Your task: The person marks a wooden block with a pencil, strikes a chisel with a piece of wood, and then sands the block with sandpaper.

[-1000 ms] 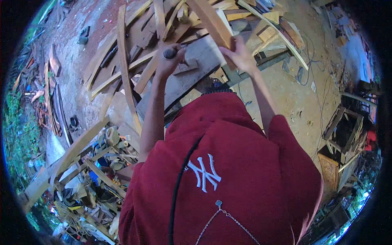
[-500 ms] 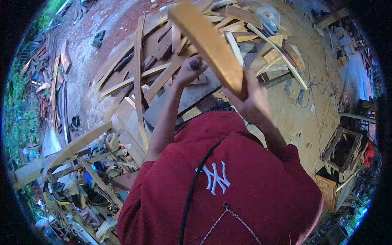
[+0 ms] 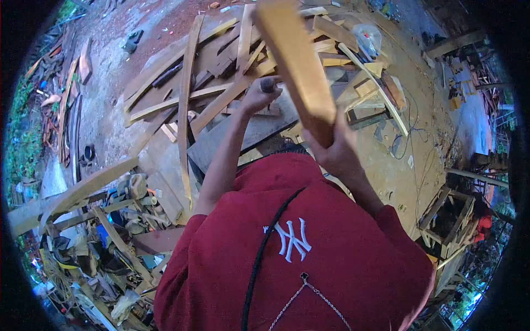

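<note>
My right hand [image 3: 340, 155] is wrapped round the near end of a thick wooden board [image 3: 298, 66]. The board tilts up and away from me, and its far end reaches the top edge of the view. To its left, my left hand [image 3: 255, 100] is closed on a dark handle [image 3: 268, 84] with a rounded end that faces me. Whatever the handle belongs to is hidden behind the hand and the board. Below both hands lies a wide grey plank surface [image 3: 243, 138].
Loose timber strips [image 3: 190, 83] and offcuts lie piled on the ground ahead. A clear plastic bag [image 3: 367, 39] is at the pile's far right. Scrap and a curved beam [image 3: 91, 187] crowd the left side. A wooden frame [image 3: 448, 223] stands at right, and a cable [image 3: 418, 140] crosses the ground.
The board in my right hand has swung slightly more upright, and its far end has shifted right. Both hands keep their holds. The whole view has turned a little.
</note>
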Demonstrator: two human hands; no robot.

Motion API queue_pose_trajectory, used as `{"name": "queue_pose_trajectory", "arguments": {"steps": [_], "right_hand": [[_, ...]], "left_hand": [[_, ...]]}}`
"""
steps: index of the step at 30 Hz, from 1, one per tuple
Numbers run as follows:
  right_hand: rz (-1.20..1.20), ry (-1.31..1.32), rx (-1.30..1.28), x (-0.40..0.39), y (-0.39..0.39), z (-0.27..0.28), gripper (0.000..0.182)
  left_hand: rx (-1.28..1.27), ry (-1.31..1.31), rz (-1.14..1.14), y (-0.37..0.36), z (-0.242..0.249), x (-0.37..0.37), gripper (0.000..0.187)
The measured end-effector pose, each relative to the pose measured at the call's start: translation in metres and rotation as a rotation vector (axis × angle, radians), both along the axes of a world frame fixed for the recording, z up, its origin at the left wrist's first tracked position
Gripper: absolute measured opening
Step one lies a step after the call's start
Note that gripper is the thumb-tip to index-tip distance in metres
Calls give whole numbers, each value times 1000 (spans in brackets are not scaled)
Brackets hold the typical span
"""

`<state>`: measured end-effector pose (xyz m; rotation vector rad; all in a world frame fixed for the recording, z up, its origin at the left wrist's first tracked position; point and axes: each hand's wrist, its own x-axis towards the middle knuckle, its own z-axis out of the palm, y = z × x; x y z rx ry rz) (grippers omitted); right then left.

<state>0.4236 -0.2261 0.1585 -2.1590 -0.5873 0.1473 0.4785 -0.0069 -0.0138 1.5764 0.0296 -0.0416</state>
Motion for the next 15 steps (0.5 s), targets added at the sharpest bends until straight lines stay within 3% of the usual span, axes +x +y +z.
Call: {"name": "queue_pose_trajectory", "arguments": {"steps": [1,3,5,9,12,15], "right_hand": [[45,69,-308,4,-1,-9,52],[81,84,-390,8,-1,-13,56],[62,124,-477,14,1,0,56],[-10,41,150,4,-1,1,56],[138,106,-451,7,-4,-32,53],[83,57,-448,13,-2,-20,52]], "left_hand": [[-5,-64,28,0,3,0,25],[-9,-173,66,-3,6,-6,25],[38,-86,-28,8,-2,-1,26],[136,11,-114,2,14,-8,27],[322,-168,17,-12,-1,-9,29],[78,-119,-51,-7,16,-4,34]]}}
